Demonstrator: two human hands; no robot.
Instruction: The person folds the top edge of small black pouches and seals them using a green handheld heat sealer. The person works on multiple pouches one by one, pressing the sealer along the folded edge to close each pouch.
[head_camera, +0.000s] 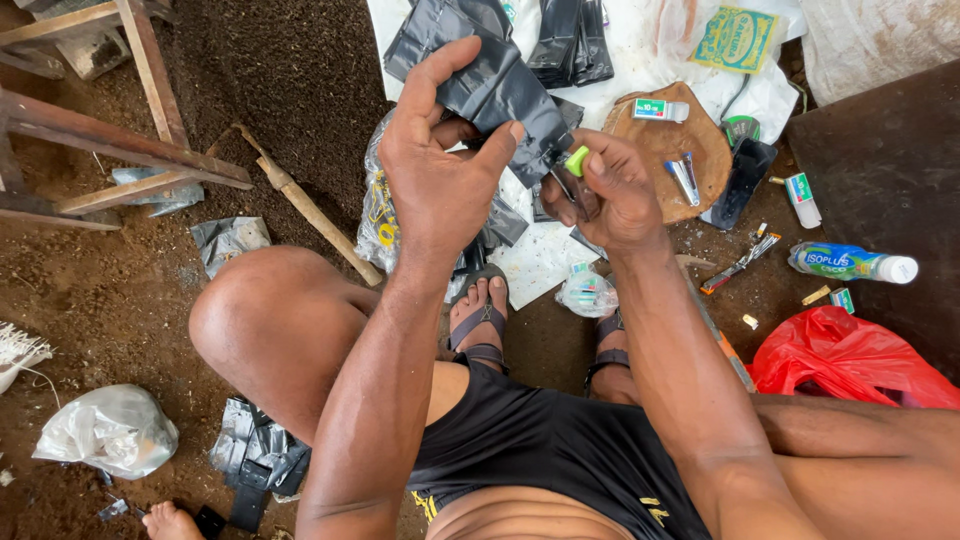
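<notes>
Left hand on black plastic bag

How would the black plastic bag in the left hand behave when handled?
The black plastic bag is probably floppy: it creases and droops from the left hand. Likely very light, since a fingertip pinch holds it. Its glossy film may be slippery.

The person squats, both forearms reaching away from the body between the bent knees. The left hand is raised with its back to the camera, thumb and fingers pinched together at the far side. The right hand sits just to its right, curled into a loose fist, thumb pressed down on top. Both wrists are nearly straight.
</notes>
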